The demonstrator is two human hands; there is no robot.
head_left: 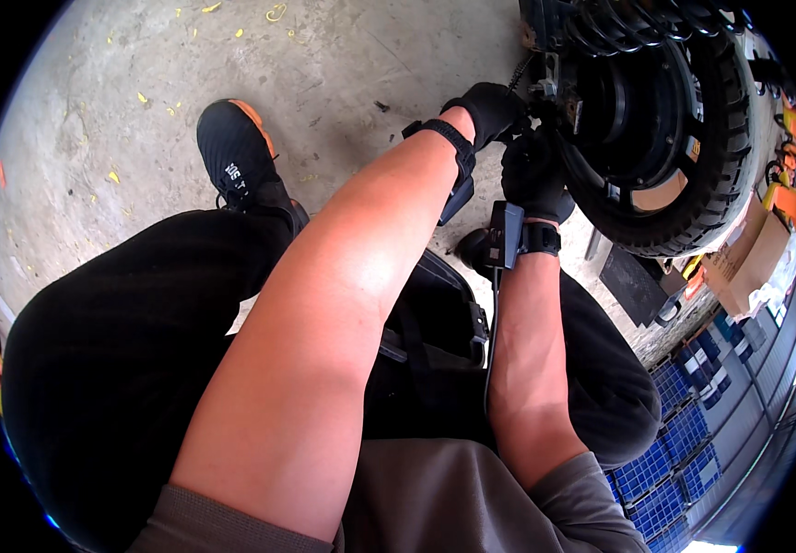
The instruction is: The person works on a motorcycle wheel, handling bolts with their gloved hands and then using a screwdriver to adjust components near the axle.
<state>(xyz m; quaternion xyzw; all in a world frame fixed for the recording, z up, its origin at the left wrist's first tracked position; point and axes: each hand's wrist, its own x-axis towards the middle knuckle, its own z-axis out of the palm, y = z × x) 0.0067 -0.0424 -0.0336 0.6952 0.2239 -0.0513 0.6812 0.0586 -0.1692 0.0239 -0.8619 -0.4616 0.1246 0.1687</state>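
Observation:
My left hand [495, 112], in a black glove, is closed at the metal bracket [545, 81] beside the hub of a wheel. A thin black cable [519, 70] runs up from its fingers. My right hand [536, 175], gloved in black too, is curled just below it, against the near side of the wheel. Its fingertips are hidden, and whatever either hand grips is too small or covered to make out. The wheel has a knobby black tire [731, 152] and a dark hub [614, 101]. A black coil spring [633, 28] lies above it.
A wrist strap with a small grey box [507, 235] sits on my right wrist. My shoe [237, 152] rests on the concrete floor [343, 55]. A cardboard box [743, 263], a dark flat panel [633, 284] and orange items [792, 212] lie right of the wheel; blue crates [670, 396] stand farther off.

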